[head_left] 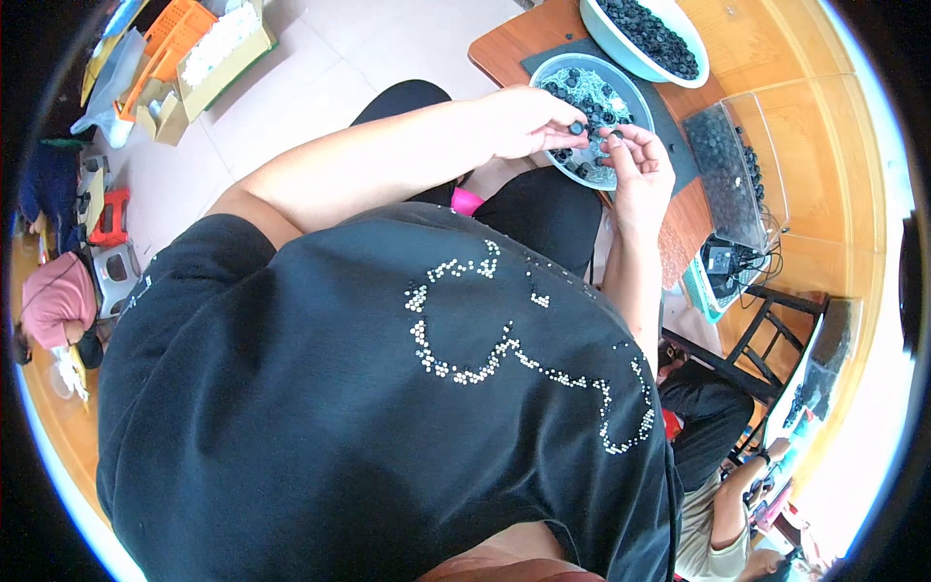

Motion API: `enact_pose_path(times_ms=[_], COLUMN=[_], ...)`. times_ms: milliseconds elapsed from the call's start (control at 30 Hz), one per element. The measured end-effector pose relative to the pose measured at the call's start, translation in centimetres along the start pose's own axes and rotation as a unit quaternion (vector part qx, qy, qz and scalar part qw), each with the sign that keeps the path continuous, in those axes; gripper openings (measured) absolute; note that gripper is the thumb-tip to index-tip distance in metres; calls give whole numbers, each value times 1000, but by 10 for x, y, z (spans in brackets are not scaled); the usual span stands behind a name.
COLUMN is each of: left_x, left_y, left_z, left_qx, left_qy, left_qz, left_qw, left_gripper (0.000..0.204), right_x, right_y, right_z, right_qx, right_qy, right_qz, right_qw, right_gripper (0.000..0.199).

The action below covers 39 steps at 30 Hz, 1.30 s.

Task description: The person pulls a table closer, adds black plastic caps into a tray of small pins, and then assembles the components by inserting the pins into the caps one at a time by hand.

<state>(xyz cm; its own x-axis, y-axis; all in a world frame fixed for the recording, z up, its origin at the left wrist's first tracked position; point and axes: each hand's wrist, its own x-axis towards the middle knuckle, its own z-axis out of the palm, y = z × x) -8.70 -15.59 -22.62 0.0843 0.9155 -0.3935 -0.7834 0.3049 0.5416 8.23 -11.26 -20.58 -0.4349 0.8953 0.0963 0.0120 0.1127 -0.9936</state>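
Note:
Over a round bowl (pixel 641 97) my two hands work close together. My left hand (pixel 529 121) is closed in a pinch on a small round black cap-like piece (pixel 577 128). Beside it, my right hand (pixel 640 170) has thumb and forefinger pressed together at a small dark piece (pixel 617 136), mostly covered by the fingertips. Inside the bowl lie many black round pieces (pixel 587 89) among thin, clear or whitish strands. The exact kind of these parts is too small to tell.
A larger pale bowl (pixel 593 21) heaped with black pieces stands behind on the brown table (pixel 499 48). At right are a clear box (pixel 727 179) of dark parts and a basket (pixel 703 286) with cables. Other people sit at lower right and far left; cartons (pixel 228 63) stand at upper left.

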Motion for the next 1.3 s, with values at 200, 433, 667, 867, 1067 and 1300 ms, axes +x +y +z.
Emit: enact_pose_path(times_ms=[200,433,667,867,1067,1300], left_x=[-18,-15,-16,-21,-20,-20], left_y=[-2,-10,-15,-11,-8,-9], left_z=[11,5,17,20,17,20], left_qx=[15,134,37,18,22,23], left_qy=[-52,-116,-62,-83,-121,-123], left_qz=[31,76,34,67,50,57], left_qw=[998,981,997,994,991,991], left_gripper=[27,30,25,25,24,27], right_x=[-7,-2,-1,-6,-11,-12], right_y=[-8,-6,-5,-8,-12,-11], right_z=[-9,-21,-22,-17,-6,-5], right_qx=[159,383,393,289,97,85], right_qy=[-20,-87,-118,-73,-12,-21], right_qz=[11,81,78,30,-82,-107], right_qw=[987,916,909,954,992,990], right_gripper=[23,20,20,20,22,20])
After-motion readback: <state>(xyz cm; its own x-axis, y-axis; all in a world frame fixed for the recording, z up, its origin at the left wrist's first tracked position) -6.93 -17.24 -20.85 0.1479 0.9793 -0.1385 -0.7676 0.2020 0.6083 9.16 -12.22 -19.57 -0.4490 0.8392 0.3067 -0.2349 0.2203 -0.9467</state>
